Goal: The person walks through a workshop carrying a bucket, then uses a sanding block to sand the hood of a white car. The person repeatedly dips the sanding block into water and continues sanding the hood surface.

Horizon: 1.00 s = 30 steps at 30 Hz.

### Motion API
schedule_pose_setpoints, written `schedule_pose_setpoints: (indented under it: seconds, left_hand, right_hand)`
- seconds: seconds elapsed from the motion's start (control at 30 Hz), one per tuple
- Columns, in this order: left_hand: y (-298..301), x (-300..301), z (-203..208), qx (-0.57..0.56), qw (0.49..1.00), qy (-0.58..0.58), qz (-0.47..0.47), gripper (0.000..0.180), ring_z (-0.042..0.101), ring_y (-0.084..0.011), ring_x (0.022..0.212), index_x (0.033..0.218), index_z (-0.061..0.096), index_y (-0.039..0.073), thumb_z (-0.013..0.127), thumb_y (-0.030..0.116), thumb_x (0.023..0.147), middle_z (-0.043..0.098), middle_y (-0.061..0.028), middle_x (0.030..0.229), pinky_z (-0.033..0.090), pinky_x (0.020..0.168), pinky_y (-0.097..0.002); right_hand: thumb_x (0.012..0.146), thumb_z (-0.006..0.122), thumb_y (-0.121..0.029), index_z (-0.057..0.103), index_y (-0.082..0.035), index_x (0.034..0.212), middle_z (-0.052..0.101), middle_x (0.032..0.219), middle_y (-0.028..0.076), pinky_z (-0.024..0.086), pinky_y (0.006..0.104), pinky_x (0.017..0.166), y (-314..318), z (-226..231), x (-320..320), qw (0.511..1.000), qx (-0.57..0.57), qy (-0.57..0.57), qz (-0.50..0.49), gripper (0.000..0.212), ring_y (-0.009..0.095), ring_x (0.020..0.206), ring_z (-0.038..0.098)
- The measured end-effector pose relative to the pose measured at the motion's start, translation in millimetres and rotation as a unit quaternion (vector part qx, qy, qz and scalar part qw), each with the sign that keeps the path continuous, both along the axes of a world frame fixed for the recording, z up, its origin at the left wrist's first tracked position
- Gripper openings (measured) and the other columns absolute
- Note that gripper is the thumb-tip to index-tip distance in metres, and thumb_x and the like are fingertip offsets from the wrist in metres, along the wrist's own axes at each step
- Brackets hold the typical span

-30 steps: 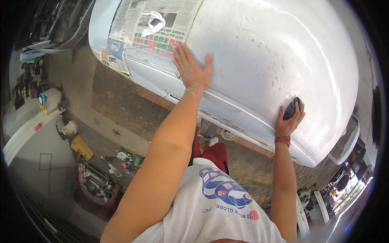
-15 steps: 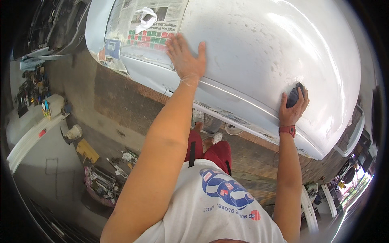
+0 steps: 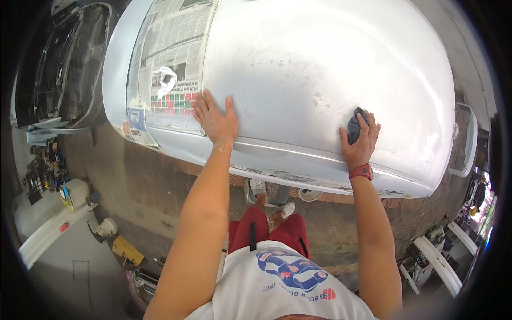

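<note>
A light grey-white car body spreads before me, its broad surface marked with wet-looking spots. My left hand lies flat on it with fingers spread, the fingertips at the edge of newspaper that covers the window area. On that newspaper rests a crumpled white cloth. My right hand, with a red watch on its wrist, is closed round a dark blue-grey, lumpy cloth or pad and presses it against the panel. Its exact kind I cannot make out.
Below the car's edge, a round pale container stands near my feet. A dark car is at the far left. Tools, a yellow piece and a tipped bucket lie on the left. White long parts lean at lower right.
The view has shifted, so the car and both hands appear further left. My right hand still holds the dark cloth or pad on the panel, and my left hand remains flat by the newspaper.
</note>
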<state>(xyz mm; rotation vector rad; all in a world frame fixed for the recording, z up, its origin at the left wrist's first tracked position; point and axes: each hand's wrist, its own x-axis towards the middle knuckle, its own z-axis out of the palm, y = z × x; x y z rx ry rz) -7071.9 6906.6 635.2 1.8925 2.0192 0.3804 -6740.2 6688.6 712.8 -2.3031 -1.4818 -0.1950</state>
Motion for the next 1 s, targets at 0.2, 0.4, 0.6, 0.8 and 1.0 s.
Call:
schedule_pose_setpoints:
  seconds: [0.2,0.4,0.6,0.8,1.0]
  left_hand:
    - [0.9,0.3,3.6,0.014,1.000,-0.005,-0.017,0.083,0.007,-0.0433,0.163,0.168,0.024,0.004,0.047,0.056,0.107,0.018,-0.0224,0.175,0.006,0.133,-0.0513]
    - [0.8,0.0,-6.3,0.060,0.997,0.023,-0.044,0.078,0.012,-0.0437,0.162,0.167,0.029,0.003,0.044,0.054,0.110,0.025,-0.0263,0.172,0.009,0.132,-0.0518]
    - [1.2,-4.0,-22.8,0.076,0.994,0.044,-0.066,0.076,0.014,-0.0451,0.162,0.167,0.030,0.007,0.040,0.057,0.111,0.023,-0.0259,0.173,0.013,0.130,-0.0550]
    - [-2.0,2.7,-20.5,0.059,0.995,0.030,-0.070,0.077,0.014,-0.0449,0.162,0.168,0.030,0.009,0.035,0.060,0.111,0.024,-0.0265,0.173,0.014,0.130,-0.0564]
    - [-4.6,-3.8,-18.8,0.061,0.992,0.017,-0.109,0.076,0.016,-0.0474,0.160,0.166,0.033,0.007,0.034,0.060,0.112,0.026,-0.0269,0.172,0.015,0.130,-0.0565]
  right_hand:
    - [0.086,0.084,-0.038,0.062,-0.009,0.138,0.052,0.153,0.015,0.024,0.0681,0.124,-2.2,1.8,-0.1,1.000,-0.002,0.010,-0.007,0.063,0.041,0.149,0.043]
    - [0.083,0.087,-0.036,0.063,-0.012,0.139,0.052,0.154,0.016,0.022,0.0670,0.126,-2.9,3.2,3.4,0.999,0.014,0.041,-0.013,0.065,0.040,0.149,0.043]
    - [0.086,0.084,-0.041,0.063,-0.014,0.139,0.051,0.154,0.016,0.020,0.0668,0.127,-6.9,9.5,9.9,0.998,0.004,0.058,-0.018,0.063,0.041,0.150,0.041]
    - [0.091,0.078,-0.049,0.061,-0.017,0.142,0.050,0.154,0.016,0.019,0.0675,0.127,-21.7,7.1,13.1,0.997,0.004,0.072,-0.024,0.063,0.040,0.152,0.038]
    - [0.091,0.074,-0.053,0.062,-0.018,0.139,0.053,0.147,0.015,0.021,0.0722,0.122,-26.5,-18.2,20.3,0.998,0.045,0.037,-0.006,0.061,0.040,0.148,0.042]
